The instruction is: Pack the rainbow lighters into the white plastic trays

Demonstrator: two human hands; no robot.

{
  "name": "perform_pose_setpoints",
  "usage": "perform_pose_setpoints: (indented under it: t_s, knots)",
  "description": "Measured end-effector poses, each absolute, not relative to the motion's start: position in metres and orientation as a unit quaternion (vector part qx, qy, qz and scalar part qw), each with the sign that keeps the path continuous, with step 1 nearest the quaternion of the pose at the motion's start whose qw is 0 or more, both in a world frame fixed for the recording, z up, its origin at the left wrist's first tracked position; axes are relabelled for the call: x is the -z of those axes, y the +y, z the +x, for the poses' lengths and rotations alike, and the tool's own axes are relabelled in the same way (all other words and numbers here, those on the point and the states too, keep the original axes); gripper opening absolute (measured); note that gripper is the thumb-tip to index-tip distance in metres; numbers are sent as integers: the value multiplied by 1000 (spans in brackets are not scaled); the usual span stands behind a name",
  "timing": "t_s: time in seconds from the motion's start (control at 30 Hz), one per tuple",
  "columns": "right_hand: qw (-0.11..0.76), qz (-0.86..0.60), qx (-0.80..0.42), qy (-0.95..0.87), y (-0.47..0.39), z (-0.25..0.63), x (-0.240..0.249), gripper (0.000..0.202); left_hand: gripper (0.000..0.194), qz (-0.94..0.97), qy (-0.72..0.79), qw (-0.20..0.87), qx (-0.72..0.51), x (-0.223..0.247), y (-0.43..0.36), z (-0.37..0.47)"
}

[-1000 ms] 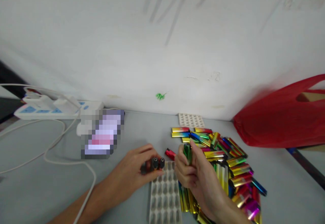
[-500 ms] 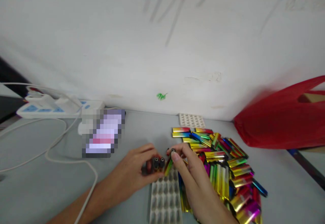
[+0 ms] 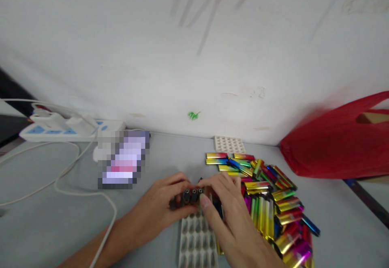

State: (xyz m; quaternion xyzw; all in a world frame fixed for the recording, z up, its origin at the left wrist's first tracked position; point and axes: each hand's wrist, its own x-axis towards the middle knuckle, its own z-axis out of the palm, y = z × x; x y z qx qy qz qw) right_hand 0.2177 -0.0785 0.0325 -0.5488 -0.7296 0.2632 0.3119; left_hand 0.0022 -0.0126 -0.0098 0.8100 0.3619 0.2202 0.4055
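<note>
My left hand (image 3: 162, 199) is closed around a short row of lighters (image 3: 190, 196), whose black ends with small round fittings face up toward me. My right hand (image 3: 227, 209) comes in from the right. Its thumb and fingers pinch another lighter (image 3: 201, 192) at the right end of that row, side against side. Beneath both hands lies a pale slotted tray (image 3: 198, 241); its visible slots hold nothing, and its far end is hidden. Beside my right hand spreads a loose pile of shiny metallic lighters (image 3: 264, 217) in gold, red, green, blue and purple.
A second small white slotted tray (image 3: 230, 144) sits against the wall. On the left are a phone (image 3: 126, 158), blurred out, a power strip (image 3: 73, 130) with plugs, and a white cable (image 3: 105, 197) crossing my left forearm. A red bag (image 3: 331, 146) stands at right.
My right hand has brought its lighter left and upright against the row in my left hand. Three black ends now line up. My left hand has barely moved.
</note>
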Motion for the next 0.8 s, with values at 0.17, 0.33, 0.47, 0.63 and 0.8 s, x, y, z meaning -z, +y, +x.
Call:
perform_pose_setpoints:
  t_s: [0.17,0.33,0.47,0.63,0.8]
  knots:
    - [305,-657,-68,-687,-67,227,-17,21,8,815,362,399,-215,12,-12,3]
    - [154,-726,110,-661,-56,238,-2,17,6,817,369,392,-206,11,-13,3]
    - [104,-723,143,-668,-55,240,2,18,7,817,372,392,-200,10,-13,3]
    - [103,-718,122,-678,-55,240,3,20,9,818,374,389,-198,11,-12,4]
    - [124,-700,86,-698,-53,241,6,23,7,815,371,397,-202,11,-13,4]
